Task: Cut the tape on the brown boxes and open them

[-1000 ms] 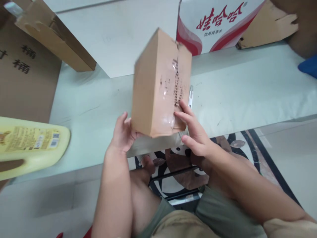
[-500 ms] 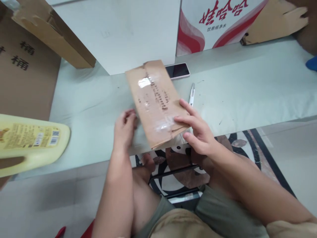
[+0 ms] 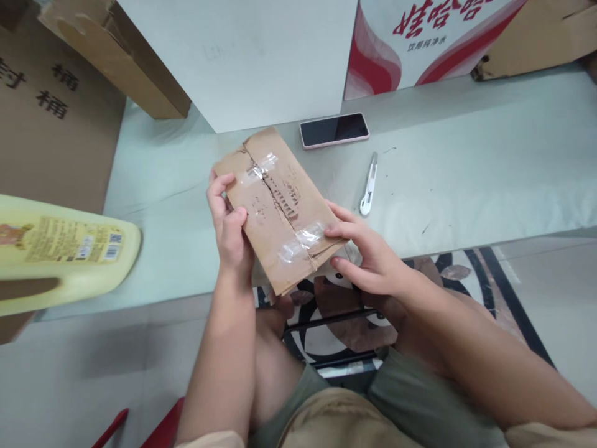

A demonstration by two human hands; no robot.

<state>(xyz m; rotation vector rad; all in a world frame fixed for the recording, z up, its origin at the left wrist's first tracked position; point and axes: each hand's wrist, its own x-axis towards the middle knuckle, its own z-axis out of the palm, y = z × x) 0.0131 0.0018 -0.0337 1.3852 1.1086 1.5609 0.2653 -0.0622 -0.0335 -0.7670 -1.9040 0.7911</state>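
Observation:
A flattened brown cardboard box is held tilted above the near edge of the table. Strips of clear tape cross its torn middle seam, and dark print runs beside that seam. My left hand grips its left edge, fingers curled around the side. At the lower right corner, my right hand holds the cardboard between thumb and fingers. To the right of the box lies a white box cutter, its metal tip pointing away from me. Just beyond is a phone with a dark screen.
A pale green cloth covers the table. On the left stand a yellow jug and a large brown carton. Along the back are a white box and a red-and-white printed carton. A red object is on the floor.
My left hand has gone from beside the cardboard box to gripping its left edge. The box has swung leftward and toward me, uncovering the whole phone and box cutter.

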